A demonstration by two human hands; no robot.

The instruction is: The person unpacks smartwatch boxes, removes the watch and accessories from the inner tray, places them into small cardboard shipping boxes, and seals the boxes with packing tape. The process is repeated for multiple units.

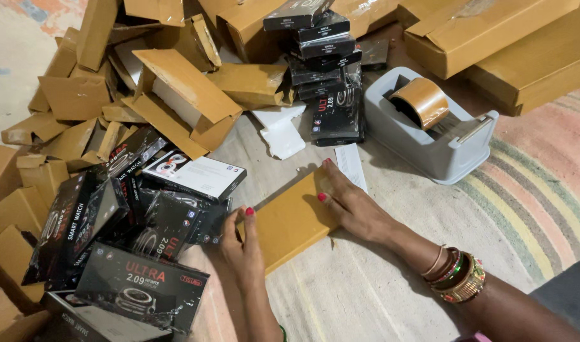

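Cardboard box (290,218), flat and brown, lies on the mat right before me, its long axis slanting from near-left to far-right. From my head view, my left hand (242,244) presses its near-left end with flat fingers, and my right hand (353,206) rests spread on its far-right end. Neither grips. A grey tape dispenser (429,136) sits beyond my right hand.
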